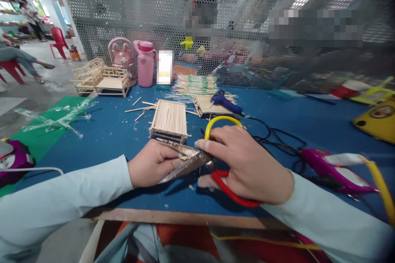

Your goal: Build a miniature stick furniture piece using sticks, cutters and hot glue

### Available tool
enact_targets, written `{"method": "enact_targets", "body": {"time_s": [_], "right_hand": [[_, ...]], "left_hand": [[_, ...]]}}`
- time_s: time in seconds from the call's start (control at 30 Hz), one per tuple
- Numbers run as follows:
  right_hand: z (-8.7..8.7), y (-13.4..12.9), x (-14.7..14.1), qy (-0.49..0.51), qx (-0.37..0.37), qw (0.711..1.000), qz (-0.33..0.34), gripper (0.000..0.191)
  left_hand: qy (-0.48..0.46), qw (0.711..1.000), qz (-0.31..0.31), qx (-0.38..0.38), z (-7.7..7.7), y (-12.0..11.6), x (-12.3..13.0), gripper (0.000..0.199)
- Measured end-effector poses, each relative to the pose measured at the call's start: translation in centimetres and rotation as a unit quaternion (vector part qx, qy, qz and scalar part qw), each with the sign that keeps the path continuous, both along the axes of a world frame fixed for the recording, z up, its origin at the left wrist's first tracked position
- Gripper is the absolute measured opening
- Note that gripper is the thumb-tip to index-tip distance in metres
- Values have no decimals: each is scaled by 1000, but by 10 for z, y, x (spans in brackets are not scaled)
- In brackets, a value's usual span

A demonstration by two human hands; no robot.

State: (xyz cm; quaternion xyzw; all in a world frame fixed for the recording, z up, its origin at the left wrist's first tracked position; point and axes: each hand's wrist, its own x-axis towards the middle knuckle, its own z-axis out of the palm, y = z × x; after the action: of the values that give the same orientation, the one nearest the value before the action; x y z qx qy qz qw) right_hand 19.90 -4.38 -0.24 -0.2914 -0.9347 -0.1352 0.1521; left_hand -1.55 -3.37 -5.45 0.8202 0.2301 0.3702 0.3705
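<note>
My right hand (pixel 249 162) grips a pair of scissors (pixel 202 158) with one yellow and one red handle loop. The blades are spread and point left, towards my left hand (pixel 154 164). That hand is closed in a pinch between the blades, and the pale tip of a small wooden stick (pixel 184 158) shows at its fingertips; the rest is hidden. Just beyond my hands stands a small slatted stick table (pixel 169 117). To its right, a blue glue gun (pixel 225 102) lies on another slatted stick piece (pixel 205 107).
Stick furniture (pixel 112 82) stands at the back left, near a pink bottle (pixel 145 65) and a phone (pixel 164 68). Bundled sticks (pixel 196 84) lie before the perforated metal screen (pixel 138 4). A black cable (pixel 271 131) and a purple device (pixel 338 170) are at right. Loose sticks lie about.
</note>
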Motion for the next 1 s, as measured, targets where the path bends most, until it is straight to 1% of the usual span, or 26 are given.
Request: {"method": "enact_targets", "body": {"time_s": [0.13,0.23,0.33,0.37,0.4,0.47,0.53,0.57,0.6,0.67,0.73,0.8,0.87,0.93,1.0], "right_hand": [[0,1,-2,-7,12,1000,12,55],[0,1,-3,-7,34,999,17,53],[-2,1,-1,-6,58,998,20,52],[-3,1,0,-6,56,998,23,50],[-5,1,1,-1,44,999,27,47],[-9,1,2,28,-9,999,26,42],[-12,2,0,95,-74,993,1,36],[-11,3,-3,142,-94,985,-22,33],[-10,5,-6,194,-108,974,-47,29],[-3,11,-15,294,-130,943,-83,21],[6,20,-23,367,-164,911,-93,19],[13,30,-29,410,-189,887,-93,19],[15,40,-29,437,-182,874,-105,20],[9,47,-25,441,-168,872,-131,21],[-2,46,-17,416,-162,880,-160,21]], "left_hand": [[-9,1000,-8,6,1,-1,0,23],[-7,1000,2,18,2,-1,-1,25],[11,1000,8,24,3,-2,-2,25],[22,1000,12,14,3,-2,-2,23],[29,999,18,-3,4,-3,-2,22],[22,998,30,-50,4,-3,-1,19],[-20,991,33,-126,5,-4,3,18],[-47,983,29,-176,5,-4,5,18],[-74,970,27,-232,5,-4,6,19],[-122,929,35,-347,5,-3,9,29],[-152,891,51,-424,5,-3,10,42],[-161,869,61,-465,6,-3,10,49],[-159,859,61,-483,5,-2,8,51],[-156,856,63,-488,2,0,7,51],[-156,855,72,-489,-2,3,7,51]]}}
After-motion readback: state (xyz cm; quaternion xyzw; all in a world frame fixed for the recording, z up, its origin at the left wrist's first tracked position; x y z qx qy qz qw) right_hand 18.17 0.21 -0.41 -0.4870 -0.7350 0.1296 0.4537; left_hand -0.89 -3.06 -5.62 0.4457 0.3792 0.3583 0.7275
